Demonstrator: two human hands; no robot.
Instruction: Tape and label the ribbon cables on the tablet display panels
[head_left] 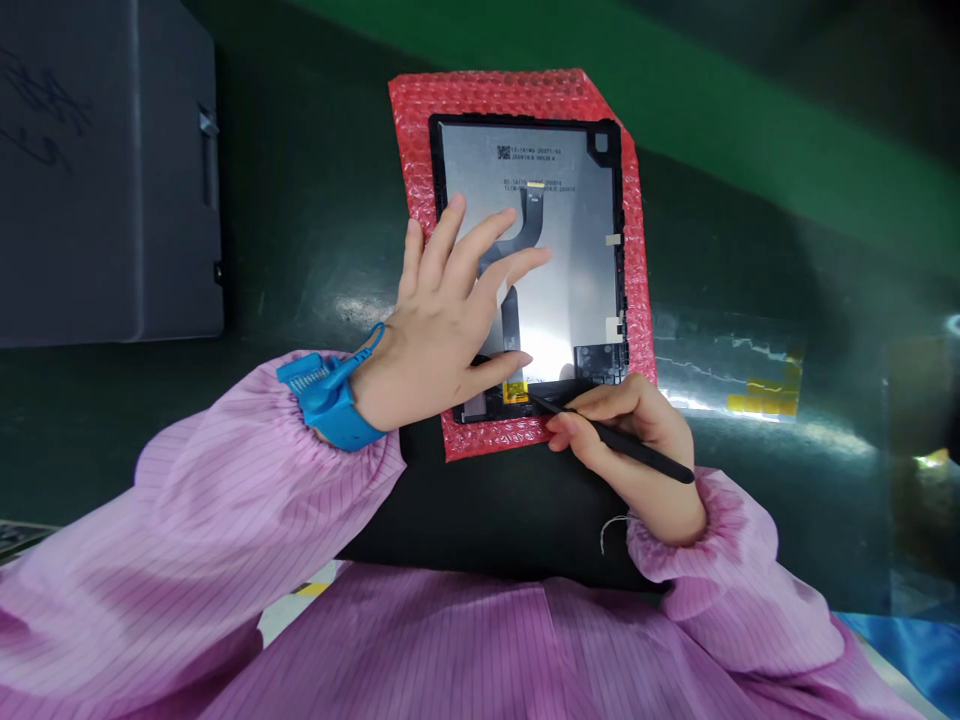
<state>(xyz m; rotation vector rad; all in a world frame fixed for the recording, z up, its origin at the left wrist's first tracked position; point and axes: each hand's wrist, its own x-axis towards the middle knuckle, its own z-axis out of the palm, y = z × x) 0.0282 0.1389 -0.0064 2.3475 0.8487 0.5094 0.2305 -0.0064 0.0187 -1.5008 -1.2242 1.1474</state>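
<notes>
A tablet display panel (570, 250) lies back side up on a red bubble-wrap sheet (420, 130), with a dark flex cable (529, 225) running down its silver back. My left hand (442, 310) rests flat on the panel's left half, fingers spread, thumb pressing near the yellow tape (516, 392) at the bottom edge. A blue wrist strap (330, 400) circles that wrist. My right hand (637, 440) grips a thin black tool (615, 435) like a pen, its tip touching the bottom edge beside the yellow tape.
A dark grey box (105, 170) stands at the left. A clear film (750, 370) with yellow tape pieces lies right of the bubble wrap on the dark green worktop (300, 200). A black mat (495, 510) lies under my forearms.
</notes>
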